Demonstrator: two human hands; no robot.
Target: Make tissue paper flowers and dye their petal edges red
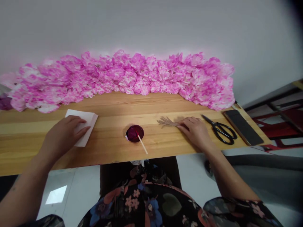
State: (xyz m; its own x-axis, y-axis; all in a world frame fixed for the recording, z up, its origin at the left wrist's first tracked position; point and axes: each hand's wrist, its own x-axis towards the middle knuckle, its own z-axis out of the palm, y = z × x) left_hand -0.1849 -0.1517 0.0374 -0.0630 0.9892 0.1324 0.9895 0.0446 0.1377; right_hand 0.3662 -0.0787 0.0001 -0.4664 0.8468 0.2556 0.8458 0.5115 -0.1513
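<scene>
My left hand (67, 134) rests on a white stack of paper (89, 126) at the left of the wooden table, thumb and fingers apart on its top. To the right, my right hand (195, 130) has its fingers closed on the near end of a bundle of thin brown twist ties (167, 121), which fan out leftward on the wood. Between the two hands stands a small dark bowl (134, 133) of deep magenta liquid. A thin wooden stick (143, 145) leans out of it over the near rim.
A long bank of pink and white paper flowers (142, 74) lines the back of the table (113, 110) against the wall. Black-handled scissors (220, 130) and a dark phone (242, 127) lie at the right end. Red-framed furniture (274, 126) stands beyond that end.
</scene>
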